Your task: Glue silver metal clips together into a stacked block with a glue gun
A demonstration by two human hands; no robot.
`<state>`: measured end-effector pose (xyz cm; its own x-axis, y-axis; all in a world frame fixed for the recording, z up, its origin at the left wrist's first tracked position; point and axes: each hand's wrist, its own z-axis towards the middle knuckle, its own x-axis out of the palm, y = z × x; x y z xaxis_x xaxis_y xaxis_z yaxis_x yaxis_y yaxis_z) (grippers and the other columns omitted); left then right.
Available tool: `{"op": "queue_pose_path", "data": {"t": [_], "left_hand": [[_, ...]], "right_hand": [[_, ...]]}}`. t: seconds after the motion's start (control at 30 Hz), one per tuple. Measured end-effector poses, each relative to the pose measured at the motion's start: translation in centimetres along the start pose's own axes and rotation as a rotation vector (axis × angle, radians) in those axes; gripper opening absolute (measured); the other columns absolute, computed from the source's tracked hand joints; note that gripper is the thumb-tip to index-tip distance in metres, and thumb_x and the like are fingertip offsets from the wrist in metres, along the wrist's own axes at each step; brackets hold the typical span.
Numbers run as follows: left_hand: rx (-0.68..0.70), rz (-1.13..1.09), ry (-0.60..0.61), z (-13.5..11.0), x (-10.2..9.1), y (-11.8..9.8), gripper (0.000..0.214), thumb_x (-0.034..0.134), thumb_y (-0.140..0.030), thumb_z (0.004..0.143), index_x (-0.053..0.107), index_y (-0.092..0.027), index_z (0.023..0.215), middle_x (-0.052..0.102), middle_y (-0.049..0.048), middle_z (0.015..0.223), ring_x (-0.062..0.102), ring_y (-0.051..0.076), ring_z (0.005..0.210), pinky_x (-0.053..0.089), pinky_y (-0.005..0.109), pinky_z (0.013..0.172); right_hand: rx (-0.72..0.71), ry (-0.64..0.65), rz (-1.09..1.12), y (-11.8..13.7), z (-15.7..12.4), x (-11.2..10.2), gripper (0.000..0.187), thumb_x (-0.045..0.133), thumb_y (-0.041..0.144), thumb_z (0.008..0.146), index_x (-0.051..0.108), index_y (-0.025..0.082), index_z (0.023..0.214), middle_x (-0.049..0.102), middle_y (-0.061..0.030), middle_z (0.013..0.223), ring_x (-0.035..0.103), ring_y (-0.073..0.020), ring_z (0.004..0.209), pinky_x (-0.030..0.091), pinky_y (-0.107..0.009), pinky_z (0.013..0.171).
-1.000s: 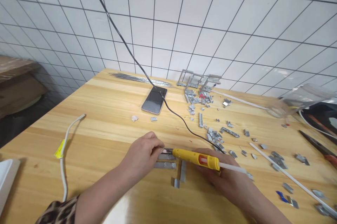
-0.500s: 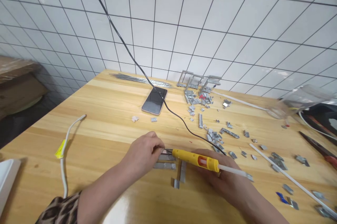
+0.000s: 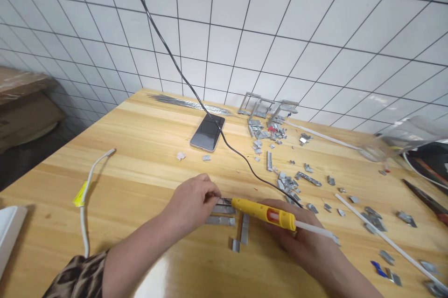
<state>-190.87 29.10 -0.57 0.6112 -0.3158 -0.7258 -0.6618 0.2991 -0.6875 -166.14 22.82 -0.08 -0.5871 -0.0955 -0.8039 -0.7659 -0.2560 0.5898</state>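
Note:
My right hand (image 3: pixel 297 228) is wrapped round a yellow hot glue gun (image 3: pixel 257 210), whose translucent glue stick (image 3: pixel 315 229) sticks out at the back. The gun's nozzle end points left, close to the fingertips of my left hand (image 3: pixel 194 202). Thumb and forefinger of that hand are pinched together; what they grip is mostly hidden. Beneath and beside them lie flat grey strips (image 3: pixel 224 221). Another grey strip (image 3: pixel 244 229) lies crosswise below the gun, with a small folded grey piece (image 3: pixel 235 245) near it.
A black cable (image 3: pixel 241 152) runs across the table past a phone (image 3: pixel 207 132). Grey scraps (image 3: pixel 287 181) and small grey frames (image 3: pixel 282 109) are on the right and at the back. Thin wires (image 3: pixel 189 103) lie by the tiled wall. Pliers (image 3: pixel 425 197) rest far right, a white cable (image 3: pixel 84 214) left.
The view has shifted slightly, so most things appear a little further right. Both hands and the glue gun keep nearly the same pose over the strips.

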Motion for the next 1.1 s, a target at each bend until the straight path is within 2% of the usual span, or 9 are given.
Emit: {"op": "queue_pose_path", "data": {"t": [0.23,0.5,0.77,1.1], "left_hand": [[-0.016,-0.008,-0.002,0.01,0.04,-0.26,0.019,0.054,-0.008,0.076,0.068,-0.02,0.072,0.058,-0.001,0.075,0.056,0.013,0.069,0.039,0.024,0.06],[-0.025,-0.016,-0.018,0.08,0.23,-0.05,0.019,0.053,-0.007,0.075,0.068,-0.02,0.072,0.059,-0.0009,0.076,0.056,0.013,0.069,0.04,0.024,0.06],[-0.03,-0.004,-0.013,0.1,0.18,-0.06,0.021,0.052,-0.007,0.076,0.067,-0.02,0.072,0.061,-0.0012,0.077,0.057,0.013,0.07,0.04,0.024,0.061],[-0.029,-0.017,-0.014,-0.06,0.11,-0.23,0.02,0.053,-0.007,0.076,0.067,-0.02,0.071,0.061,-0.0013,0.077,0.057,0.013,0.069,0.04,0.023,0.059]], "right_hand": [[0.015,0.003,-0.017,-0.04,0.04,0.19,0.031,0.047,0.034,0.09,0.067,0.021,0.11,0.073,-0.0055,0.08,0.065,-0.0181,0.059,0.053,-0.027,0.057],[-0.017,0.012,0.04,0.03,0.15,0.1,0.029,0.05,0.032,0.089,0.066,0.021,0.11,0.073,-0.0089,0.102,0.07,-0.0215,0.085,0.056,-0.026,0.07],[-0.023,0.02,0.035,0.08,0.14,0.1,0.029,0.051,0.032,0.089,0.065,0.021,0.112,0.072,-0.0111,0.105,0.069,-0.0226,0.089,0.056,-0.029,0.073],[-0.069,0.005,0.026,0.0,0.2,0.1,0.029,0.049,0.034,0.091,0.065,0.024,0.112,0.073,-0.0088,0.105,0.069,-0.0211,0.09,0.055,-0.027,0.073]]}}
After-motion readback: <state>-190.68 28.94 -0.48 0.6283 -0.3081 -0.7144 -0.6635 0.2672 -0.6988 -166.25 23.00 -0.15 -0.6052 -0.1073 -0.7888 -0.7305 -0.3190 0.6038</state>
